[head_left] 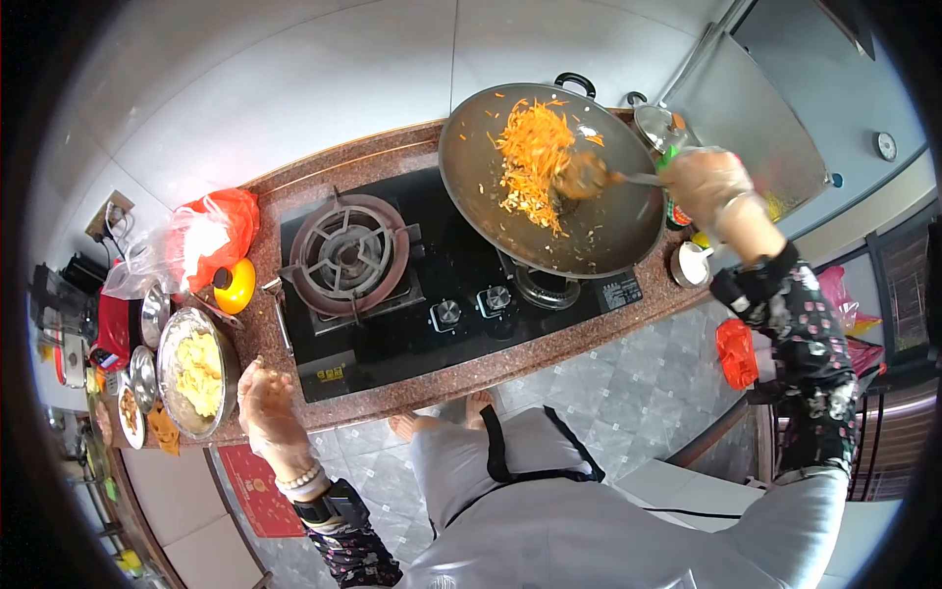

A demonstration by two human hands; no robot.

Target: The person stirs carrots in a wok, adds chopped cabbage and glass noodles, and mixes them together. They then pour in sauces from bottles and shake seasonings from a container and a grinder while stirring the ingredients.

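Gloved in clear plastic, my right hand (705, 185) grips the handle of a metal spatula (585, 177). The spatula's head is smeared by motion and lies in a large dark wok (613, 231), against a heap of shredded carrot (532, 147). Small pale bits cling to the wok's surface around the heap. My left hand (269, 404), also in a clear glove, hovers by the counter's front edge with its fingers loosely bent and apart, holding nothing visible. Close to its left stands a metal bowl (228, 378) of yellow food, perhaps scrambled egg (199, 373).
The left burner (350, 253) of the black gas stove (378, 358) bears no pan. An orange-yellow bowl (235, 287) and a red plastic bag (231, 226) sit at the counter's left. A small metal pot (691, 265) stands right of the wok, near a glass lid (659, 126).
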